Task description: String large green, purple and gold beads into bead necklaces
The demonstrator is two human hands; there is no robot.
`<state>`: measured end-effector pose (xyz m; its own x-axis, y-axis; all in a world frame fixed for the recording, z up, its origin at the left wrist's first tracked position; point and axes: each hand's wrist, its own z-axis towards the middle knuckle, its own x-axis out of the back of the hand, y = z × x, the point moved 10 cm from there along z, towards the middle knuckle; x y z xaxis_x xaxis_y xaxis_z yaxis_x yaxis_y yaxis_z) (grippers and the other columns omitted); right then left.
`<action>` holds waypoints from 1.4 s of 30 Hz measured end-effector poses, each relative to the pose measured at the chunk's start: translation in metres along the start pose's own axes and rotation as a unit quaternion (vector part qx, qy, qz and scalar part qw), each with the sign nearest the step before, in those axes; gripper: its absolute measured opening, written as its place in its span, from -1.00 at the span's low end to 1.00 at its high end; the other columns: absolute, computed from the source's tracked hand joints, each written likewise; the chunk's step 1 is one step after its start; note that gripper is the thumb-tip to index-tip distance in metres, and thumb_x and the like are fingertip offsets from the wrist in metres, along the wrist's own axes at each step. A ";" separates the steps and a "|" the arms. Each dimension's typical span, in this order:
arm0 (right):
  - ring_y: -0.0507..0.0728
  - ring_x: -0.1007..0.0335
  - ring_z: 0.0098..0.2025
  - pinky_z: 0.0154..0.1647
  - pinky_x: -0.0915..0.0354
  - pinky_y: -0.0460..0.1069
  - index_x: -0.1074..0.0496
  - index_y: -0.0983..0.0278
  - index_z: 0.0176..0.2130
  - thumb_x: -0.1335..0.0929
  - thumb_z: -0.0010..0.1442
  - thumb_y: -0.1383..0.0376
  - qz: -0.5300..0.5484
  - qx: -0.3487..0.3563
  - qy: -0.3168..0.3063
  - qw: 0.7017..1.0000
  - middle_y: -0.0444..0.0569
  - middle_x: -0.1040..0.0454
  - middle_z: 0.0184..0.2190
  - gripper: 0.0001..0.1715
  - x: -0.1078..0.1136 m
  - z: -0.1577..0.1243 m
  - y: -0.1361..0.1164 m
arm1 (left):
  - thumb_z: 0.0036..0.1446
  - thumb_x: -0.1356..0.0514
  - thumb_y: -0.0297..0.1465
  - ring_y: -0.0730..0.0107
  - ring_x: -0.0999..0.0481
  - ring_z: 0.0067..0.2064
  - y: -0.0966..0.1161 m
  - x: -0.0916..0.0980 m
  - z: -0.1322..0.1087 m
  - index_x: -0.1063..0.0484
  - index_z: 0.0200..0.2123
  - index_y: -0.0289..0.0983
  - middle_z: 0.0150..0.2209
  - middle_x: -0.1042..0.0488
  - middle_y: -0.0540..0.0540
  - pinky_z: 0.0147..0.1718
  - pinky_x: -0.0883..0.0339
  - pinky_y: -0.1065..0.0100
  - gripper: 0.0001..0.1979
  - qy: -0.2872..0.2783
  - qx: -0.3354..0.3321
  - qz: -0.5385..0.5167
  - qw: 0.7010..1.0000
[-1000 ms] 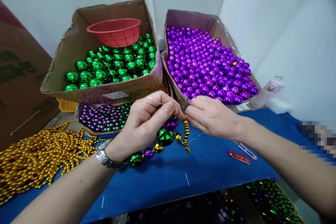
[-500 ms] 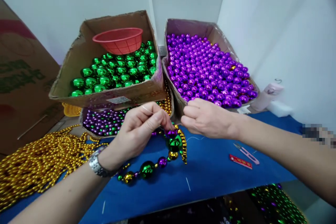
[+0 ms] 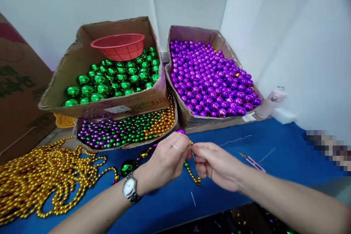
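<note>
Blue tabletop [image 3: 167, 201] pushed up against pale walls, with a box of green balls [image 3: 120, 77] and a box of purple balls [image 3: 208, 80] side by side at the back. A red basket [image 3: 119, 49] sits on the green ones, and there are small purple, green and gold beads [image 3: 131, 128] just below that box. Big heap of gold bead strings [image 3: 49, 179] off to the left.

The bead strand [image 3: 127, 168] is front and center: part of it lies behind the left hand [image 3: 170, 159], and a short gold end dangles below the fingertips. That hand's curled closed around the strand, white thread [image 3: 177, 148] across its fingers. Right hand [image 3: 216, 164] has thumb and index pinched together, touching the left fingertips; can't tell what's in the pinch. Pink-handled snips [image 3: 253, 163] lie beyond the right forearm.
</note>
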<state>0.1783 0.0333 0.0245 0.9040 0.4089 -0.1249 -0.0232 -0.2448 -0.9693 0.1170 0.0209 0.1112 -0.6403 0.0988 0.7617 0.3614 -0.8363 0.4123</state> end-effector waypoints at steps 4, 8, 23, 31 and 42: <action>-0.06 0.05 -0.63 -0.58 -0.07 -0.12 -0.19 0.21 -0.25 -0.22 0.21 0.06 0.095 0.022 0.029 0.995 -0.31 0.07 -0.59 -0.73 -0.010 0.000 0.027 | 0.21 0.01 -0.56 0.33 -0.34 -0.29 -0.002 -0.001 -0.003 -0.31 -0.22 -0.28 -0.32 -0.39 -0.15 -0.28 -0.24 0.31 -0.85 0.014 0.019 -0.040 0.999; -0.03 -0.06 -0.57 -0.53 -0.10 -0.13 -0.11 0.19 0.10 -0.26 0.27 0.13 0.042 0.103 0.089 0.990 -0.29 -0.07 -0.57 -0.54 0.002 0.006 0.036 | 0.25 -0.01 -0.48 0.40 -0.37 -0.32 -0.024 0.008 -0.009 -0.33 -0.29 -0.28 -0.34 -0.40 -0.09 -0.32 -0.24 0.38 -0.89 0.053 0.120 -0.116 0.985; 0.16 -0.35 -0.37 -0.27 -0.33 0.09 -0.13 0.12 0.26 -0.22 0.31 0.44 -0.507 0.546 0.131 0.654 -0.05 -0.46 -0.43 -0.42 -0.018 -0.005 -0.014 | 0.17 -0.09 -0.27 0.47 -0.31 -0.49 -0.085 -0.027 -0.038 -0.32 -0.46 -0.30 -0.54 -0.34 0.05 -0.50 -0.18 0.44 -0.76 -0.098 0.369 -0.283 0.880; 0.21 -0.33 -0.05 -0.09 -0.35 0.11 0.07 0.23 0.32 -0.21 0.30 0.39 -0.387 0.449 0.224 0.774 0.14 -0.39 -0.08 -0.34 -0.009 -0.010 0.000 | 0.18 -0.10 -0.27 0.52 -0.19 -0.50 -0.087 -0.021 -0.035 -0.28 -0.49 -0.31 -0.55 -0.25 0.07 -0.50 -0.11 0.46 -0.73 0.002 0.351 -0.331 0.876; 0.00 -0.38 -0.47 -0.45 -0.26 -0.13 -0.46 0.21 -0.16 -0.23 0.33 0.19 -0.182 0.152 0.173 0.956 -0.12 -0.49 -0.44 -0.74 0.011 -0.033 0.047 | 0.27 -0.02 -0.37 0.43 -0.33 -0.34 -0.064 -0.014 -0.043 -0.33 -0.35 -0.30 -0.37 -0.37 -0.04 -0.32 -0.22 0.39 -0.82 0.044 0.231 -0.194 0.952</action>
<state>0.2015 -0.0028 -0.0157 0.9618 0.0894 0.2588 0.2442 0.1473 -0.9585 0.0738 0.0495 0.0521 -0.8334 0.2897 0.4707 0.3327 -0.4172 0.8458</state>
